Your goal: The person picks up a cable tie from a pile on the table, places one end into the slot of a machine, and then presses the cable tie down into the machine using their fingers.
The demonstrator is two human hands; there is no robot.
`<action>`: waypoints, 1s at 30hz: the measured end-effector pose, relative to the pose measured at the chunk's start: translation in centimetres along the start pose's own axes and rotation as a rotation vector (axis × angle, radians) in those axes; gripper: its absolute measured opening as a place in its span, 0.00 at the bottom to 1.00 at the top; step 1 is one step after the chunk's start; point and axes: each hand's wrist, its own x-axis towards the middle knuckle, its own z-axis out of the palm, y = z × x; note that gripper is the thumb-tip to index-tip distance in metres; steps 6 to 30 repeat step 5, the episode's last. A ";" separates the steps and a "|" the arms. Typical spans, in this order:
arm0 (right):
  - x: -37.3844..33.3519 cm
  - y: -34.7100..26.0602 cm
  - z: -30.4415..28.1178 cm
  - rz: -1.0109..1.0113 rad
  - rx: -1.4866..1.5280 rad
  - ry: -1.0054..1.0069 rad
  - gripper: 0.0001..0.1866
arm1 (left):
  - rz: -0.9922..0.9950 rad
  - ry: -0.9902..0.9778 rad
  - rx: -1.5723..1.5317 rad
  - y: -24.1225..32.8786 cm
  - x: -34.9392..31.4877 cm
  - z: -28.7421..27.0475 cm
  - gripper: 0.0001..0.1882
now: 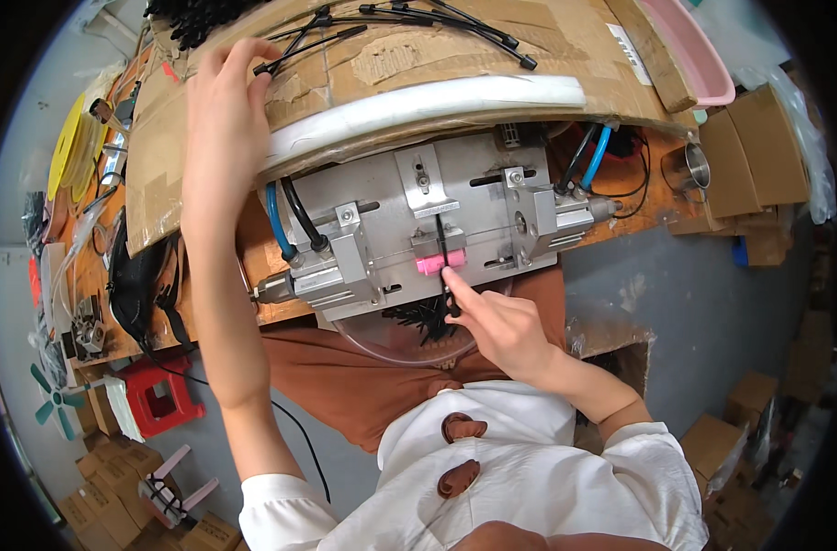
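Observation:
My left hand (227, 115) reaches over the cardboard, its thumb and fingers closed about the capped end of a thin black rod (322, 46). My right hand (506, 332) grips the near end of another black rod (442, 241), its index finger stretched along the rod. That rod lies front to back across a small pink cylinder (429, 264), its far end at the central metal bracket (425, 184). Both sit on a silver metal fixture (395, 174) with a pneumatic clamp (340, 271) on the left and a matching one (547, 219) on the right.
A white padded strip (428, 110) edges the cardboard sheet (565, 37), where several more rods lie. Blue air tubes (598, 158) run to the clamps. Below the fixture a clear bowl (363, 342) holds black pieces. A pink tray (689, 50) stands far right, a red stool (161, 399) left.

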 end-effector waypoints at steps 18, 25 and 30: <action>0.2 0.3 0.2 -0.006 -0.036 0.010 0.34 | -0.156 -0.197 -0.128 -1.6 1.6 1.4 0.16; 0.2 0.3 0.2 -0.006 -0.036 0.010 0.34 | -0.156 -0.197 -0.128 -1.6 1.6 1.4 0.16; 0.2 0.3 0.2 -0.006 -0.036 0.010 0.34 | -0.156 -0.197 -0.128 -1.6 1.6 1.4 0.16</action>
